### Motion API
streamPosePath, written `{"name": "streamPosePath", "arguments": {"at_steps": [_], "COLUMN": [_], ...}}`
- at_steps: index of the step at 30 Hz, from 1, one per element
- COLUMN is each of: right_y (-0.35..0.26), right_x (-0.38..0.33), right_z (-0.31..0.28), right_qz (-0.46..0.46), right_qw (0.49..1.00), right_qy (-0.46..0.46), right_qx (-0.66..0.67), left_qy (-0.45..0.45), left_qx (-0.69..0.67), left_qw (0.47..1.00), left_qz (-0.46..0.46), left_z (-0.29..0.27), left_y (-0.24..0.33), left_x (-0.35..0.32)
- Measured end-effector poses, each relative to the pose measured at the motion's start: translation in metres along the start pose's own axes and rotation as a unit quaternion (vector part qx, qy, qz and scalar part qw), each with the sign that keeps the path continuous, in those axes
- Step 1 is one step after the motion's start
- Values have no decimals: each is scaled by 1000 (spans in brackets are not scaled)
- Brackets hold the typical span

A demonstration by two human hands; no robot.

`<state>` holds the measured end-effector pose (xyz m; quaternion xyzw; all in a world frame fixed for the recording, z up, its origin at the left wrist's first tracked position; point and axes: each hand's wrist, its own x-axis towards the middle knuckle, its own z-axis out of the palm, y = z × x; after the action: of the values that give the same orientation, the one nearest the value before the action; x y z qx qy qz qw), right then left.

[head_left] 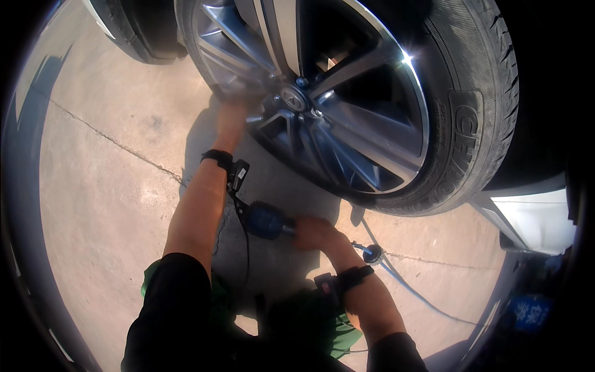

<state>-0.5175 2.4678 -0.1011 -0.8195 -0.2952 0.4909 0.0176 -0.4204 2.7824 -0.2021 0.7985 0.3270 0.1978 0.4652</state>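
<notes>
1. Where the black sleeves [162, 304] end, bare forearms [197, 214] run forward, a dark strap [218, 159] ringing each wrist
2. Right hand [315, 234]: fingers closed round the paler end of a dark blue tool [265, 220]; tool lies between the two arms, its bulkier body pointing left, seen over shaded concrete [118, 204]
3. Pale blue hose [421, 299] near the right wrist, a dark round piece [372, 253] on it, trailing off to the right
4. Left hand [230, 123]: motion-blurred, at the wheel's lower-left edge; cannot tell how far open or whether it holds anything
5. Wheel [375, 127]: grey spokes, bolts around the hub, black tyre [480, 136]
6. White panel [536, 217], far right, past the tyre
</notes>
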Motion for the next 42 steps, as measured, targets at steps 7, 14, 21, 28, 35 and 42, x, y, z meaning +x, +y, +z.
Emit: {"name": "streamPosePath", "arguments": {"at_steps": [7,14,21,28,35,42], "right_y": [-3,4,-5,-18,-8,-17], "right_x": [-5,-8,-14,-30,-28,-35], "right_z": [0,5,2,-6,3,-4], "right_qz": [-15,27,6,6,17,13], "right_qw": [999,999,1000,1000,999,1000], "right_qy": [40,-11,-11,0,16,10], "right_qx": [16,15,20,12,27,25], "left_qy": [-39,4,-103,69,-87,-3], "left_qx": [341,47,3,-65,-166,79], "left_qw": [918,998,992,992,966,995], "left_qz": [198,32,77,-83,-177,54], "left_z": [4,29,16,8,2,11], "left_y": [-40,-40,-68,-35,-14,-42], "left_x": [26,28,56,39,32,47]}}
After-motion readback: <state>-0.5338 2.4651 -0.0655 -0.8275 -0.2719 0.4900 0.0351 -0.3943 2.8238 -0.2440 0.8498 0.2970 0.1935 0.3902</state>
